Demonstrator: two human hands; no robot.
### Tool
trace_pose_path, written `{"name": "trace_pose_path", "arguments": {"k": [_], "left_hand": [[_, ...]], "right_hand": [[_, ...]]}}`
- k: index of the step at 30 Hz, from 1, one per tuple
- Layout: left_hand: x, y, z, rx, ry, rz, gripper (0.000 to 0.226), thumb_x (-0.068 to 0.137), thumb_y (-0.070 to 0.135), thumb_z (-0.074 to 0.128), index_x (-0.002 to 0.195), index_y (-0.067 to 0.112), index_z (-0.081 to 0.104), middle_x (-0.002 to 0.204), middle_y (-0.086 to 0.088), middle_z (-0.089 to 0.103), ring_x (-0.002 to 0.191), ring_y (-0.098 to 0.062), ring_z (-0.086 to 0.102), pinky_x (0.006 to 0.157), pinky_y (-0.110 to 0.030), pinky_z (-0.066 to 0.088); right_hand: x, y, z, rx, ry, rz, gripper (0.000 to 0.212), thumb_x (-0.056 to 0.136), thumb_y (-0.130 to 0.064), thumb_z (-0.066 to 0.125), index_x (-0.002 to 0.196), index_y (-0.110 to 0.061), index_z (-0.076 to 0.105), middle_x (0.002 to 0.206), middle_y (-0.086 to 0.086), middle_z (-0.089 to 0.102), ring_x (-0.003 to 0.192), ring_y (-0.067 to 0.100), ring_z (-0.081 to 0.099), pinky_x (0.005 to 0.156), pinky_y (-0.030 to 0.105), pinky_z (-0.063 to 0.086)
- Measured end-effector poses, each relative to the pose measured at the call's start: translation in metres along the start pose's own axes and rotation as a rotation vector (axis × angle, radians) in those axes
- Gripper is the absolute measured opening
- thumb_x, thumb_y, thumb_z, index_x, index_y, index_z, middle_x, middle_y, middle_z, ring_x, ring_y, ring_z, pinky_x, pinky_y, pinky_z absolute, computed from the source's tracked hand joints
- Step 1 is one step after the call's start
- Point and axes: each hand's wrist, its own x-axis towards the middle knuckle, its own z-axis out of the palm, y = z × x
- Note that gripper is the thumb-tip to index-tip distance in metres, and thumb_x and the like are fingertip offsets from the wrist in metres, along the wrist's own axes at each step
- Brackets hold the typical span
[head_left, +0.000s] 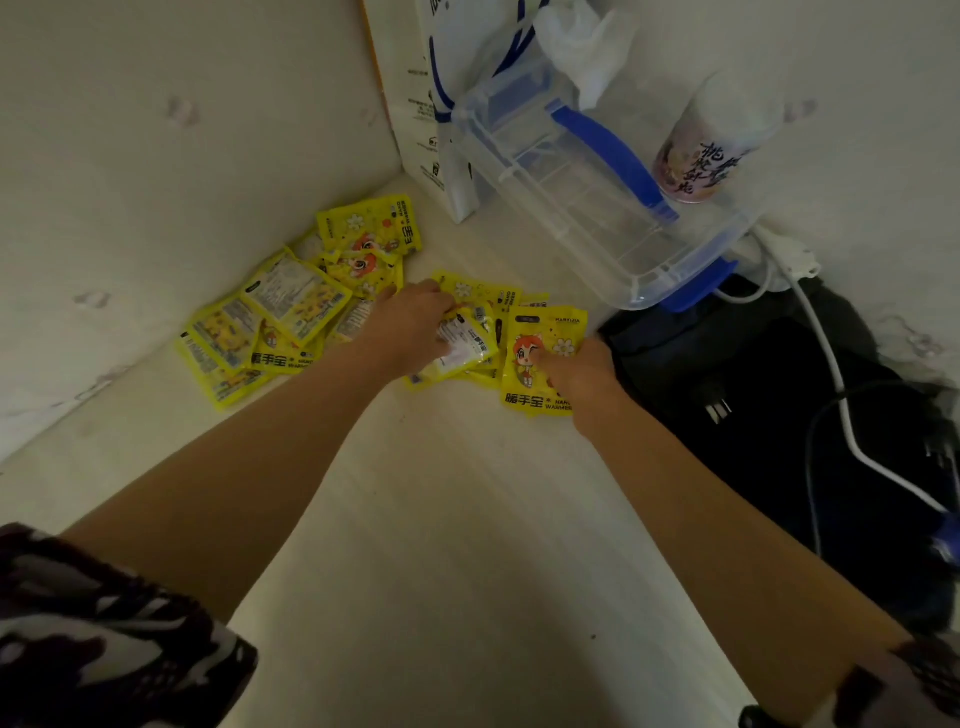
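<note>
Yellow hand-warmer packets lie in two loose groups on the pale surface (467, 519), which looks like sorting or gathering in progress. The bigger heap (291, 317) is pushed into the corner at about ten o'clock from the hands. A smaller cluster (483, 293) lies directly under them. The clear box (587, 208) with blue clips sits at one o'clock beyond the cluster, close enough to be where the packets are headed, I'd guess. Its lid looks to be on, with a printed can (711, 140) standing on top, so nothing can go in yet.

The left hand (415, 327) lies on top of the cluster with its fingers curled down around a white-backed packet (467, 345). That packet sticks out from under the fingertips toward three o'clock. The right hand (584, 374) has its thumb on the front of the fox packet (522, 358), and the fingers seem tucked beneath its right edge in a pinch. That packet lies face-up and extends toward nine o'clock from the hand, its left edge overlapping the cluster beside the white-backed one. Holding one packet in each hand lets the person peel them off the pile singly rather than scoop.

A black bag (753, 395) lies at three o'clock, just beside the right hand, with a white cable (831, 364) trailing across it. A paper bag (415, 104) leans in the corner at twelve.
</note>
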Motion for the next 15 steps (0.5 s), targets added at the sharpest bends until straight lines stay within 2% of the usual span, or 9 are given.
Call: {"name": "trace_pose_path", "arguments": {"k": [3,8,10,12,15], "left_hand": [[-0.014,0.004,-0.003,-0.135,-0.005,0.005,0.045,0.082,0.021,0.069,0.122,0.006,0.054,0.117,-0.014,0.051,0.107,-0.034,0.055,0.086,-0.040,0.042],[-0.050,0.014,-0.004,-0.364,0.015,-0.096,0.061,0.085,0.017,0.068,0.140,0.006,0.042,0.130,-0.018,0.052,0.121,-0.034,0.049,0.094,-0.037,0.039],[-0.067,0.017,0.001,-0.411,0.044,-0.132,0.051,0.085,0.017,0.068,0.131,0.004,0.049,0.117,-0.021,0.058,0.110,-0.035,0.055,0.086,-0.037,0.041],[-0.085,0.019,0.009,-0.480,0.087,-0.180,0.037,0.083,0.017,0.069,0.113,-0.001,0.054,0.092,-0.017,0.057,0.086,-0.028,0.054,0.071,-0.034,0.037],[-0.112,0.025,0.022,-0.613,0.141,-0.312,0.030,0.083,0.017,0.069,0.104,0.000,0.056,0.087,-0.012,0.060,0.077,-0.022,0.052,0.067,-0.028,0.037]], "right_hand": [[-0.006,0.007,-0.006,-0.005,-0.004,-0.013,0.037,0.082,-0.015,0.072,0.118,-0.013,0.061,0.115,0.009,0.066,0.095,0.024,0.062,0.094,0.044,0.052],[-0.024,0.021,-0.017,-0.020,0.039,-0.039,0.047,0.078,-0.018,0.074,0.123,-0.019,0.060,0.117,0.006,0.067,0.104,0.028,0.065,0.094,0.047,0.052],[-0.033,0.028,-0.023,-0.012,0.039,-0.047,0.049,0.079,-0.017,0.073,0.125,-0.020,0.059,0.117,0.005,0.067,0.104,0.027,0.065,0.094,0.047,0.052],[-0.043,0.034,-0.030,0.012,0.036,-0.052,0.046,0.082,-0.012,0.071,0.125,-0.016,0.059,0.118,0.007,0.067,0.105,0.027,0.064,0.094,0.045,0.052],[-0.058,0.046,-0.040,-0.015,0.042,-0.088,0.044,0.081,-0.014,0.072,0.124,-0.014,0.060,0.119,0.009,0.066,0.107,0.027,0.064,0.096,0.046,0.051]]}}
